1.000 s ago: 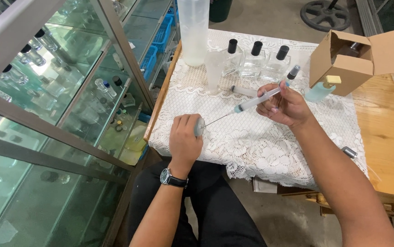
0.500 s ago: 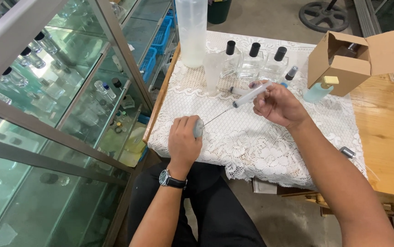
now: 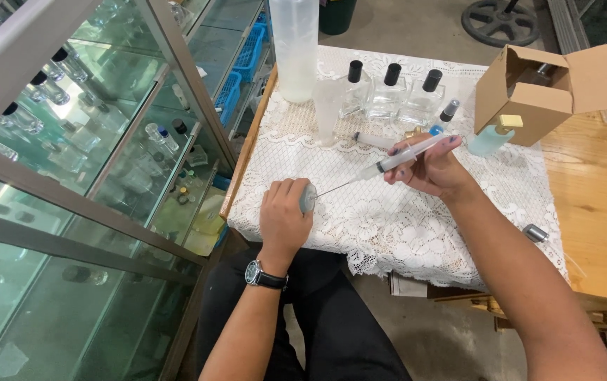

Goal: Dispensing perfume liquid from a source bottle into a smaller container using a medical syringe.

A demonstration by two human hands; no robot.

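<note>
My left hand [image 3: 284, 215] is closed around a small clear glass bottle [image 3: 308, 198] that rests on the white lace tablecloth [image 3: 395, 226]. My right hand [image 3: 430, 168] grips a clear plastic syringe [image 3: 406, 156] with a long thin needle. The needle tip points into the mouth of the small bottle. A dark wristwatch [image 3: 265, 276] sits on my left wrist.
Behind stand a tall translucent jug [image 3: 294, 46], a plastic funnel [image 3: 328, 109], three square glass bottles with black caps [image 3: 388, 92], a second syringe [image 3: 374, 140], a pale blue bottle [image 3: 490, 137] and an open cardboard box [image 3: 536, 92]. A glass display cabinet [image 3: 71, 162] fills the left.
My right hand and the syringe have shifted slightly, with the needle staying at the small bottle's mouth. The left hand has kept its hold on the bottle.
</note>
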